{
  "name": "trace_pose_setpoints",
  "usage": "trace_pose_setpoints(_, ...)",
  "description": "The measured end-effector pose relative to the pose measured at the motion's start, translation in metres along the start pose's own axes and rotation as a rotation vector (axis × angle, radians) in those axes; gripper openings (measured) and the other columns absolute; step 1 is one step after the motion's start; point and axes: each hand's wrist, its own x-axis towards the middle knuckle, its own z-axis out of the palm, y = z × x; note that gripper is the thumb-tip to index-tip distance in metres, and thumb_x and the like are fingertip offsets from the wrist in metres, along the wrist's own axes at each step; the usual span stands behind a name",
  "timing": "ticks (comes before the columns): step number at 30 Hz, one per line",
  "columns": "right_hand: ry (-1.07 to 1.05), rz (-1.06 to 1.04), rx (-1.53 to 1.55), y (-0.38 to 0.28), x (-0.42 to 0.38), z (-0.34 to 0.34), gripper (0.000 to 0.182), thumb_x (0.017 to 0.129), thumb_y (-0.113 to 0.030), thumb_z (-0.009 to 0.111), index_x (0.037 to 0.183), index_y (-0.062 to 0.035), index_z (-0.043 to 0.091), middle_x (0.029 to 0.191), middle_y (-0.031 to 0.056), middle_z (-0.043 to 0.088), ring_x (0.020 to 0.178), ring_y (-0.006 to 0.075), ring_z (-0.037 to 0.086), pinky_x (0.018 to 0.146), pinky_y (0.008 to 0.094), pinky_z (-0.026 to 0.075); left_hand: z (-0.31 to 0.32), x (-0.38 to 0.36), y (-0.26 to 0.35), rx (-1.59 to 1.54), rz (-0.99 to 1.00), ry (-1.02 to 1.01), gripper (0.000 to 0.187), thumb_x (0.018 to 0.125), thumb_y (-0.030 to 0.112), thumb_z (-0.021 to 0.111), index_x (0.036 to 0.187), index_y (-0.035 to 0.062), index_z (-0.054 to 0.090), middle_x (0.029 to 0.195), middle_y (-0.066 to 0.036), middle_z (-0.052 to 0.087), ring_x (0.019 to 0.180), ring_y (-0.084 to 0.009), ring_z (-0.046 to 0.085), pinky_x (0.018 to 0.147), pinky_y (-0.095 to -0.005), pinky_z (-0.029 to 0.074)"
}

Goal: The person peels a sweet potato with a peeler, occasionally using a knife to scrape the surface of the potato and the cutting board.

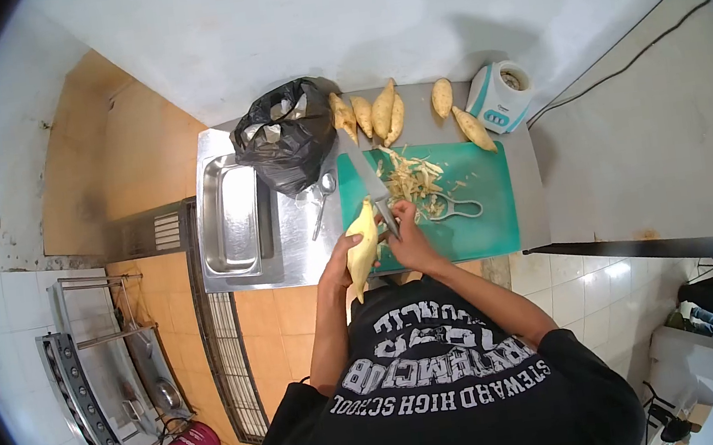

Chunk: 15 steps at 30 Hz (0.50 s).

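My left hand (pixel 342 258) is wrapped round a peeled, pale yellow sweet potato (pixel 362 250), held over the front left edge of the green cutting board (pixel 491 197). Close beside it, my right hand (pixel 409 236) grips the handle of a large kitchen knife (pixel 366 175), its blade pointing away and up to the left. A heap of peelings (pixel 411 177) lies on the board beyond my right hand. To the right of that hand rests a peeler (pixel 460 206) with a looped handle. Several unpeeled sweet potatoes (pixel 383 112) lie behind the board.
A black plastic bag (pixel 289 146) stands at the back left, with a spoon (pixel 322 198) in front of it. Further left is a steel basin (pixel 231 216). A white and teal appliance (pixel 499 98) sits at the back right, near two more sweet potatoes (pixel 473 129).
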Motion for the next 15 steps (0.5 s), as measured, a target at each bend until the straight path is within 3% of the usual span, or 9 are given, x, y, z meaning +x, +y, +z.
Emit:
trace_pose_setpoints(2, -0.004, 0.067, 0.0, -0.006, -0.006, 0.005, 0.051, 0.092, 0.008, 0.049, 0.133, -0.0064, 0.021, 0.122, 0.0212, 0.053, 0.108, 0.0309, 0.06, 0.092, 0.0422, 0.048, -0.009, 0.009, -0.009, 0.183, -0.149, 0.152, 0.073, 0.088, 0.034, 0.065, 0.147, -0.0002, 0.038, 0.131, -0.018, 0.058, 0.106, -0.0262, 0.064, 0.065, -0.0361, 0.061)
trace_pose_setpoints(3, -0.011, 0.133, -0.005, -0.008, -0.01, 0.007, 0.05, 0.092, 0.009, 0.048, 0.132, -0.0059, 0.022, 0.123, 0.0215, 0.052, 0.112, 0.0313, 0.059, 0.096, 0.042, 0.047, 0.0, 0.013, -0.005, 0.195, -0.126, 0.116, 0.069, 0.088, 0.03, 0.066, 0.145, -0.0007, 0.041, 0.119, -0.015, 0.062, 0.095, -0.0234, 0.065, 0.065, -0.0363, 0.06)
trace_pose_setpoints(4, -0.018, 0.198, -0.011, -0.006, -0.014, 0.008, 0.05, 0.092, 0.01, 0.048, 0.132, -0.0055, 0.022, 0.124, 0.0218, 0.051, 0.116, 0.0316, 0.057, 0.101, 0.0418, 0.045, 0.013, 0.015, 0.0, 0.193, -0.126, 0.118, 0.069, 0.088, 0.03, 0.066, 0.145, -0.0007, 0.041, 0.119, -0.015, 0.062, 0.095, -0.0234, 0.065, 0.065, -0.0363, 0.06)
trace_pose_setpoints(5, 0.013, 0.057, -0.013, 0.004, -0.018, 0.014, 0.053, 0.093, 0.011, 0.047, 0.135, -0.0061, 0.02, 0.124, 0.0229, 0.05, 0.115, 0.0327, 0.058, 0.102, 0.0426, 0.044, 0.027, 0.016, 0.005, 0.211, -0.129, 0.156, 0.067, 0.088, 0.029, 0.065, 0.144, -0.0011, 0.042, 0.117, -0.015, 0.063, 0.091, -0.023, 0.066, 0.065, -0.0356, 0.059)
trace_pose_setpoints(6, 0.014, 0.059, -0.014, 0.011, -0.021, 0.011, 0.053, 0.093, 0.011, 0.047, 0.135, -0.0061, 0.02, 0.124, 0.0229, 0.05, 0.115, 0.0327, 0.058, 0.102, 0.0426, 0.044, 0.036, 0.018, 0.007, 0.23, -0.133, 0.193, 0.065, 0.088, 0.028, 0.065, 0.143, -0.0014, 0.044, 0.115, -0.015, 0.064, 0.088, -0.0226, 0.067, 0.065, -0.035, 0.058)
trace_pose_setpoints(8, 0.062, -0.092, -0.147, 0.022, -0.023, 0.007, 0.053, 0.092, 0.009, 0.049, 0.138, -0.0057, 0.027, 0.126, 0.0205, 0.051, 0.118, 0.032, 0.057, 0.103, 0.0423, 0.043, 0.037, 0.022, 0.003, 0.233, -0.146, 0.203, 0.063, 0.089, 0.025, 0.064, 0.142, -0.0012, 0.045, 0.115, -0.016, 0.065, 0.087, -0.0222, 0.067, 0.065, -0.0337, 0.058)
trace_pose_setpoints(11, 0.007, -0.026, -0.064, 0.006, -0.013, -0.039, 0.05, 0.088, 0.004, 0.057, 0.134, -0.0025, 0.039, 0.127, 0.0235, 0.055, 0.112, 0.0384, 0.059, 0.1, 0.0463, 0.046, 0.036, 0.024, -0.003, 0.29, -0.088, 0.19, 0.061, 0.09, 0.023, 0.063, 0.143, -0.0011, 0.045, 0.115, -0.016, 0.065, 0.089, -0.022, 0.068, 0.063, -0.033, 0.058)
trace_pose_setpoints(13, 0.167, -0.161, -0.454, 0.013, -0.012, -0.081, 0.048, 0.085, -0.002, 0.064, 0.13, -0.0044, 0.048, 0.134, 0.02, 0.052, 0.119, 0.0399, 0.054, 0.101, 0.0485, 0.043, 0.036, 0.023, -0.006, 0.291, -0.062, 0.272, 0.062, 0.09, 0.021, 0.062, 0.146, -0.0011, 0.043, 0.117, -0.017, 0.064, 0.093, -0.0229, 0.069, 0.061, -0.0322, 0.058)
trace_pose_setpoints(15, 0.293, -0.147, -0.859, 0.007, -0.02, -0.118, 0.047, 0.088, -0.013, 0.07, 0.13, -0.006, 0.052, 0.131, 0.017, 0.054, 0.123, 0.0387, 0.05, 0.101, 0.0498, 0.04, 0.046, 0.018, -0.004, 0.284, -0.025, 0.307, 0.06, 0.09, 0.024, 0.061, 0.142, -0.0022, 0.044, 0.111, -0.017, 0.065, 0.091, -0.0239, 0.069, 0.06, -0.0329, 0.058)
